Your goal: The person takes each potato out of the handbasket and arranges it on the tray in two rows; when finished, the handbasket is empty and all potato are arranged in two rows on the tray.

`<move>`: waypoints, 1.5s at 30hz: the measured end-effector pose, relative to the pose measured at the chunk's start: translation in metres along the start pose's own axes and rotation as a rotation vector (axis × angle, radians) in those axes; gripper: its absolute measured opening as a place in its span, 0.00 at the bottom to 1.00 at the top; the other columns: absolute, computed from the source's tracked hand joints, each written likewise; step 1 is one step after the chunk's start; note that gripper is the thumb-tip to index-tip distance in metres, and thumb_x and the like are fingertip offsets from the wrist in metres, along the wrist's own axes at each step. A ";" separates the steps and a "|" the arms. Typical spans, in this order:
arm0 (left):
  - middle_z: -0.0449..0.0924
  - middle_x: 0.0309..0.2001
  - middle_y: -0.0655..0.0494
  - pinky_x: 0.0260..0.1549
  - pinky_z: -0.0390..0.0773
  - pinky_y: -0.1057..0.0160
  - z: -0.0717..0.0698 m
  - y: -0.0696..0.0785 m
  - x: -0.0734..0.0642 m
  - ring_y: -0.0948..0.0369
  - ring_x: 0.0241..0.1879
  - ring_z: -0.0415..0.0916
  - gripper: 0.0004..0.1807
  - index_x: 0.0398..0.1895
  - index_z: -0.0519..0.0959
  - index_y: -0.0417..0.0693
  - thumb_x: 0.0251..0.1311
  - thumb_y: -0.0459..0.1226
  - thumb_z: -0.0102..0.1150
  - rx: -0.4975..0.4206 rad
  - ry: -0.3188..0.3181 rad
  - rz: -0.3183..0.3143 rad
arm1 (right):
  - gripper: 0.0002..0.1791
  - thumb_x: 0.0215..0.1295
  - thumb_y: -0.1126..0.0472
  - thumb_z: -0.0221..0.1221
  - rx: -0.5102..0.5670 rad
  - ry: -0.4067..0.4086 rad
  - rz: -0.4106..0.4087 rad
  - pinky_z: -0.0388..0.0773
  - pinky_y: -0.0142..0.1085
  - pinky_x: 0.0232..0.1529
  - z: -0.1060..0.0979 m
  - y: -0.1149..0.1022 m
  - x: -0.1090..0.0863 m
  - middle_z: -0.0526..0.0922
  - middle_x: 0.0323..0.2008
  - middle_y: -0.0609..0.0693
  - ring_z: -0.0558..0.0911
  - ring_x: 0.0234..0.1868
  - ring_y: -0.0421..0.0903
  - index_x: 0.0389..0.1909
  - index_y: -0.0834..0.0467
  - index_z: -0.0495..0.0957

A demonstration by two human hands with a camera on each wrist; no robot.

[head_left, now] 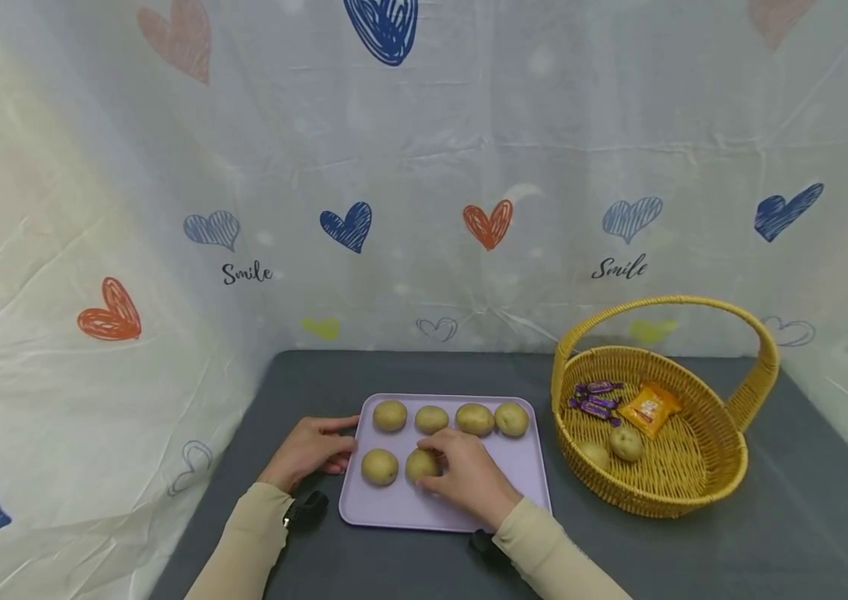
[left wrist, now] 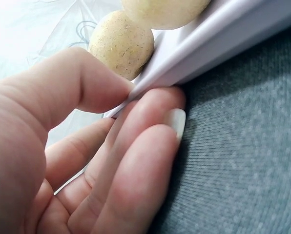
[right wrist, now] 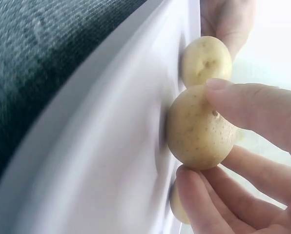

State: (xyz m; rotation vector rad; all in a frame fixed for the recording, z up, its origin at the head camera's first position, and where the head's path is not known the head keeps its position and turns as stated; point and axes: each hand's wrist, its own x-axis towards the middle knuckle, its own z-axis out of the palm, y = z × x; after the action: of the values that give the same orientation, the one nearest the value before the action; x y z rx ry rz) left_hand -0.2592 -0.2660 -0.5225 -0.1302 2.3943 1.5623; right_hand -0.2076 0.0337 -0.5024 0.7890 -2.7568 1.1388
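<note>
A lilac tray (head_left: 409,510) lies on the dark table with potatoes on it. My right hand (head_left: 469,475) grips the right-hand potato (head_left: 421,467) of the front row, thumb on one side and fingertips on the other; the right wrist view shows this potato (right wrist: 197,131) low over the tray surface. Beside it, to the left, sits another potato (head_left: 380,467). Along the back of the tray is a row of several potatoes (head_left: 431,419). My left hand (head_left: 309,450) pinches the tray's left rim, thumb on top and curled fingers against its outer side.
Right of the tray stands a yellow wicker basket (head_left: 679,471) with a tall arched handle. Inside it are several purple-wrapped candies (head_left: 598,402), an orange packet (head_left: 650,408) and two potatoes (head_left: 626,443). A curtain printed with hearts hangs behind the table (head_left: 409,567).
</note>
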 end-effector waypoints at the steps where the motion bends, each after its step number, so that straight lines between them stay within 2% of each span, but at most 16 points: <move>1: 0.89 0.27 0.51 0.25 0.87 0.64 0.000 0.000 0.000 0.63 0.24 0.84 0.30 0.67 0.85 0.51 0.59 0.38 0.76 -0.001 -0.001 0.000 | 0.27 0.55 0.62 0.81 0.002 0.000 0.000 0.84 0.32 0.45 0.000 0.000 0.000 0.90 0.48 0.51 0.85 0.43 0.42 0.56 0.62 0.88; 24: 0.89 0.27 0.50 0.26 0.88 0.63 0.012 0.006 0.007 0.62 0.24 0.85 0.30 0.67 0.86 0.52 0.59 0.38 0.77 0.005 -0.027 0.008 | 0.28 0.56 0.59 0.81 0.011 0.015 0.047 0.87 0.38 0.50 -0.013 0.007 -0.008 0.90 0.52 0.54 0.90 0.49 0.49 0.58 0.62 0.87; 31: 0.90 0.29 0.51 0.27 0.88 0.63 0.014 0.007 0.009 0.62 0.25 0.86 0.30 0.68 0.85 0.52 0.59 0.38 0.77 0.011 -0.028 0.010 | 0.30 0.57 0.57 0.81 0.020 0.025 0.061 0.88 0.42 0.51 -0.023 0.005 -0.011 0.90 0.54 0.55 0.90 0.51 0.52 0.59 0.62 0.86; 37: 0.90 0.30 0.51 0.28 0.88 0.63 0.011 0.007 0.007 0.61 0.26 0.86 0.30 0.68 0.85 0.52 0.60 0.39 0.76 0.026 -0.015 0.019 | 0.29 0.60 0.57 0.79 0.087 0.064 0.121 0.89 0.49 0.54 -0.052 0.006 -0.026 0.90 0.55 0.57 0.90 0.53 0.56 0.61 0.61 0.86; 42: 0.90 0.29 0.51 0.28 0.88 0.63 0.005 0.003 0.001 0.61 0.26 0.86 0.30 0.69 0.84 0.52 0.61 0.40 0.76 0.039 -0.002 0.011 | 0.25 0.61 0.58 0.79 -0.009 0.156 0.152 0.89 0.42 0.52 -0.093 0.016 -0.053 0.90 0.52 0.52 0.91 0.50 0.52 0.59 0.58 0.87; 45: 0.90 0.30 0.51 0.30 0.89 0.63 0.001 0.001 -0.002 0.60 0.27 0.86 0.31 0.70 0.83 0.52 0.62 0.40 0.75 0.040 -0.004 0.006 | 0.24 0.62 0.59 0.79 -0.069 0.209 0.171 0.90 0.43 0.52 -0.121 0.025 -0.073 0.90 0.51 0.52 0.91 0.49 0.51 0.59 0.57 0.87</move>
State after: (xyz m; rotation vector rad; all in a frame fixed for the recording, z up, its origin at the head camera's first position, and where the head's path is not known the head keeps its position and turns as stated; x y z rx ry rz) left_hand -0.2578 -0.2652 -0.5216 -0.1119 2.4241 1.5146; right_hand -0.1731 0.1617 -0.4483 0.4075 -2.7110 1.0761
